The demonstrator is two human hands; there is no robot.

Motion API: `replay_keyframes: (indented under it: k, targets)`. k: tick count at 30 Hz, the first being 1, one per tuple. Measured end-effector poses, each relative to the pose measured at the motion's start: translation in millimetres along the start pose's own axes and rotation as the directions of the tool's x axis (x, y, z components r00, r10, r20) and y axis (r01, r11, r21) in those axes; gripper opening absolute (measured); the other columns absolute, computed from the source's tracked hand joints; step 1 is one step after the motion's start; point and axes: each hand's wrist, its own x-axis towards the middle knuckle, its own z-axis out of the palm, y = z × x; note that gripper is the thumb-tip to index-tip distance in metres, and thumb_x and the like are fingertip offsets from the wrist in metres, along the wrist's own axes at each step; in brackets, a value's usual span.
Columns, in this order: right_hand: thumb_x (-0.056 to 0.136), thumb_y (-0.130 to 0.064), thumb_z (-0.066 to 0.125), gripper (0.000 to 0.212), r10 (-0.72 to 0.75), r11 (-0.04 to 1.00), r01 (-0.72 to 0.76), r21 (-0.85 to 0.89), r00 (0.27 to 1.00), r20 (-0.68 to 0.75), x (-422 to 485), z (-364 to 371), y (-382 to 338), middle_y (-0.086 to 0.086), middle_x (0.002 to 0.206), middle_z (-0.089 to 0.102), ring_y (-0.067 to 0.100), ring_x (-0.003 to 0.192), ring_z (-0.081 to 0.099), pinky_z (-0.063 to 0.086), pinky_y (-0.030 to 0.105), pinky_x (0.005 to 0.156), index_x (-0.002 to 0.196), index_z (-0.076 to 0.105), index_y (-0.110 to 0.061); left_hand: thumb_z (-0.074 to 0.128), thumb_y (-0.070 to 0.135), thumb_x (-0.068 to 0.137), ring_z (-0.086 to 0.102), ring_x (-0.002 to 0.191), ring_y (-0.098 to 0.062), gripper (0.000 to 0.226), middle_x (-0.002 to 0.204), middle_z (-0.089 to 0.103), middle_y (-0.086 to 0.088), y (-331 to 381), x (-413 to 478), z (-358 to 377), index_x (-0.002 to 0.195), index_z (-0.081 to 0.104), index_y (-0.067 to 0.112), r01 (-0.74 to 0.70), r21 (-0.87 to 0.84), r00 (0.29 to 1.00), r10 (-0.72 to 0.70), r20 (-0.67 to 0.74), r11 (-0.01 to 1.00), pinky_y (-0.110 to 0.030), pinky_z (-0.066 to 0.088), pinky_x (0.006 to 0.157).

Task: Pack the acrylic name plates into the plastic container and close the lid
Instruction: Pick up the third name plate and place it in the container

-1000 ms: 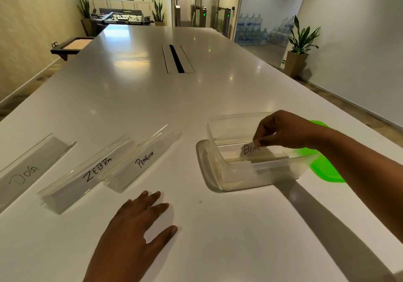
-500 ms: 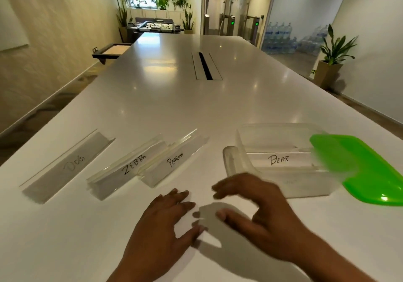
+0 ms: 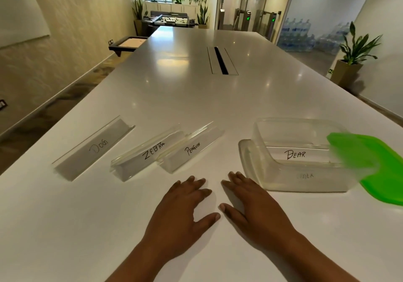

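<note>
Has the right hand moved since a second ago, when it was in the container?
Yes. The right hand has come out of the plastic container and toward the person; it now lies flat and empty on the table, beside the container's near-left corner.

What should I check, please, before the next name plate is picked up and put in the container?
1. Both hands free: ok. The left hand and right hand lie flat on the table, holding nothing.
2. Container open: ok. The green lid lies beside the container, not on it.
3. BEAR plate inside: ok.
4. Nearest plate reachable: ok. The PENGUIN plate lies just beyond the fingertips.
5. PENGUIN plate free of the ZEBRA plate: cannot tell; their edges look touching.
6. All plates packed: not ok. The DOG plate also remains out.
</note>
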Motion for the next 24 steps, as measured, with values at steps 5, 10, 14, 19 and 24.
replay_keyframes:
  k: [5, 10, 14, 19, 24]
  targets:
    - [0.088, -0.067, 0.037, 0.063, 0.006, 1.000, -0.006, 0.011, 1.000, -0.004, -1.3, 0.2, 0.7, -0.019, 0.157, 0.021, -0.014, 0.138, 0.001, -0.005, 0.002, 0.102, 0.145, 0.032, -0.042, 0.036, 0.076, 0.084, 0.005, 0.138, 0.012, 0.066, 0.156, 0.025, 0.025, 0.8, -2.4, -0.8, 0.141, 0.042, 0.043, 0.001, -0.006, 1.000, 0.000, 0.015, 1.000, -0.021, 0.000, 0.116]
    - [0.087, -0.069, 0.033, 0.063, 0.002, 1.000, -0.002, 0.006, 1.000, -0.001, -1.9, 1.6, 2.3, -0.025, 0.155, 0.015, -0.024, 0.131, -0.011, -0.007, -0.001, 0.100, 0.146, 0.029, -0.044, 0.045, 0.070, 0.085, 0.008, 0.145, 0.006, 0.063, 0.157, 0.024, 0.024, -2.3, -0.9, -5.2, 0.142, 0.041, 0.043, 0.000, -0.055, 0.997, 0.005, 0.082, 0.999, -0.025, 0.005, 0.120]
    - [0.086, -0.070, 0.033, 0.064, 0.002, 1.000, -0.002, 0.017, 1.000, -0.005, -2.6, 0.2, 2.6, -0.025, 0.155, 0.015, -0.020, 0.135, -0.006, -0.004, 0.003, 0.103, 0.145, 0.030, -0.045, 0.050, 0.068, 0.085, 0.008, 0.137, 0.016, 0.060, 0.153, 0.029, 0.028, -8.2, 0.6, -12.1, 0.140, 0.044, 0.044, 0.008, -0.125, 0.997, 0.002, 0.081, 0.992, -0.024, 0.016, 0.118]
    - [0.084, -0.068, 0.041, 0.062, -0.001, 0.999, 0.002, 0.048, 1.000, -0.019, -0.9, -1.5, 1.1, -0.027, 0.154, 0.018, -0.022, 0.135, -0.002, -0.001, 0.002, 0.105, 0.142, 0.037, -0.046, 0.058, 0.050, 0.090, 0.035, 0.136, 0.006, 0.047, 0.146, 0.044, 0.022, -18.9, 14.2, -33.7, 0.135, 0.050, 0.040, 0.036, -0.238, 0.993, -0.062, -0.101, 0.971, -0.033, 0.039, 0.110]
    - [0.084, -0.064, 0.050, 0.059, -0.009, 0.998, 0.011, 0.057, 1.000, -0.025, 1.7, -2.6, -0.3, -0.025, 0.153, 0.027, -0.017, 0.139, 0.007, 0.005, 0.005, 0.107, 0.139, 0.043, -0.044, 0.065, 0.039, 0.089, 0.044, 0.133, -0.006, 0.040, 0.134, 0.059, 0.010, -33.7, 44.0, -54.1, 0.128, 0.060, 0.028, 0.063, -0.138, 0.946, -0.103, -0.309, 0.988, -0.029, 0.037, 0.109]
